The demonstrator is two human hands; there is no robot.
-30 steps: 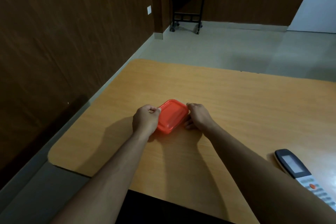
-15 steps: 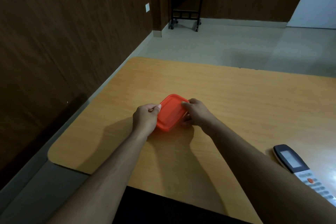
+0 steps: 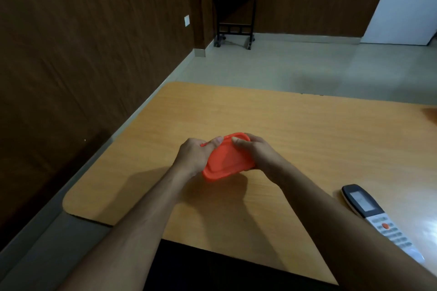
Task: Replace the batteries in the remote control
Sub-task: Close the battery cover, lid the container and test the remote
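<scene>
A small orange lidded box (image 3: pixel 227 160) is held between both hands above the wooden table (image 3: pixel 307 130), tilted with its lid facing me. My left hand (image 3: pixel 195 156) grips its left side with the thumb on the top rim. On the right side, my right hand (image 3: pixel 254 151) is closed on the box, thumb on the lid's far edge. The white and black remote control (image 3: pixel 369 212) lies face up on the table at the right, partly hidden by my right forearm. No batteries are visible.
The table's left edge runs close to a dark wood-panelled wall (image 3: pixel 82 54). A black side table on wheels (image 3: pixel 234 16) with a small white pot stands on the far floor. A white door (image 3: pixel 402 2) is at the back right.
Both hands have lifted the orange box off the table and tilted its lid toward me. Their thumbs have shifted onto the lid's far rim. The remote has not moved.
</scene>
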